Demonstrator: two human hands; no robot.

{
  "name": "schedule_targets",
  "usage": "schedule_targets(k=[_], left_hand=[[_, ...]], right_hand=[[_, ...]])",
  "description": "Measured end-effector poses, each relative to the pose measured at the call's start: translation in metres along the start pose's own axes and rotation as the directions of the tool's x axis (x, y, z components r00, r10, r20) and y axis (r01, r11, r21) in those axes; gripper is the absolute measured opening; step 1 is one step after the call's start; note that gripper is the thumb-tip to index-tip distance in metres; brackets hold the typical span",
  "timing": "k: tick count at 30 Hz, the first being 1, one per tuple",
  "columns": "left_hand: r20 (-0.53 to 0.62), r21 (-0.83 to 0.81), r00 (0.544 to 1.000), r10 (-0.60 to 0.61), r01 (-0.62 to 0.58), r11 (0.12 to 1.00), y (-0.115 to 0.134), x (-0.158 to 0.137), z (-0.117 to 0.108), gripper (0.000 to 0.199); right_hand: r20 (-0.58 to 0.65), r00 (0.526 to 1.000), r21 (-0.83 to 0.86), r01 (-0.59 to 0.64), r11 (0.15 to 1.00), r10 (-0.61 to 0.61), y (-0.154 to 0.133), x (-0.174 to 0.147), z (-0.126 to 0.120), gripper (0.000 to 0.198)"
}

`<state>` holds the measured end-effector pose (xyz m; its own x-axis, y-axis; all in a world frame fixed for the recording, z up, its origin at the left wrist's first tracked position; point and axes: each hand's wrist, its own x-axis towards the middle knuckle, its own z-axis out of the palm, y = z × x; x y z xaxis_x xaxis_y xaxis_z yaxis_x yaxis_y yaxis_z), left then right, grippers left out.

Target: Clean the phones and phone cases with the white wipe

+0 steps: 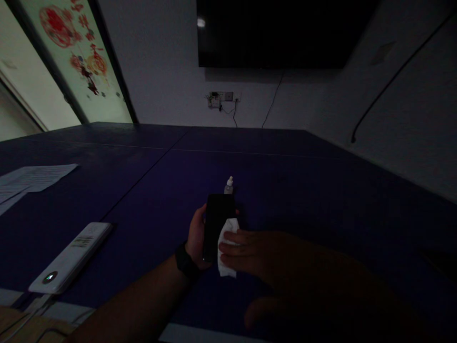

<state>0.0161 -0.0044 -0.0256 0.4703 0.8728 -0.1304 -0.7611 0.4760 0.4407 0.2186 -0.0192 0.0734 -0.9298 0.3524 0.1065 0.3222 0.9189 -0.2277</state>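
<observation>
Cradling a flat black phone (pixel 216 213), the left hand (pixel 196 237) curls; the right hand (pixel 262 255), opened flat, presses papery white tissue (pixel 227 271).

I find no wording that can be read with certainty. Far beyond and left of my right fingers (pixel 235 249), a glass panel (pixel 110 97) bears red Chinese characters (pixel 84 21), blurred. Nearer, left of my fingers, a white device (pixel 89 255) carries illegible print (pixel 82 242) and a lit round display (pixel 50 277), also unreadable. Left and beyond, paper sheets (pixel 43 178) show printed lines, too faint to read.
</observation>
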Motion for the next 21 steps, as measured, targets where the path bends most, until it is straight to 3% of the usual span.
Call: schedule_targets(k=[3,8,11,12,15,21], left_hand=[[0.010,-0.002,1.000,-0.013,0.013,1.000,0.000,0.000,0.001,0.063],[0.027,-0.017,1.000,-0.013,0.013,1.000,-0.001,-0.005,0.001,0.057],[-0.018,-0.077,0.999,-0.042,0.040,0.996,0.000,-0.002,-0.001,0.057],[-0.034,-0.099,0.997,-0.073,0.069,0.993,0.001,0.000,-0.001,0.059],[-0.047,-0.116,0.987,-0.151,0.144,0.983,0.001,0.002,0.000,0.066],[0.039,-0.047,0.999,-0.014,0.016,0.999,-0.005,-0.004,0.002,0.050]], right_hand=[[-0.020,0.999,0.002,0.041,0.999,-0.041,0.008,0.004,0.001,0.062],[-0.106,0.981,-0.051,-0.169,0.984,0.163,0.032,0.023,0.015,0.081],[-0.075,0.997,0.039,-0.018,0.999,0.020,0.016,0.027,0.017,0.086],[-0.047,0.996,0.085,0.073,0.994,-0.070,0.008,0.027,0.016,0.081],[-0.010,0.988,0.136,0.152,0.979,-0.152,-0.004,0.024,0.012,0.071],[-0.109,0.993,0.010,-0.051,0.999,0.051,0.014,0.028,0.015,0.087]])
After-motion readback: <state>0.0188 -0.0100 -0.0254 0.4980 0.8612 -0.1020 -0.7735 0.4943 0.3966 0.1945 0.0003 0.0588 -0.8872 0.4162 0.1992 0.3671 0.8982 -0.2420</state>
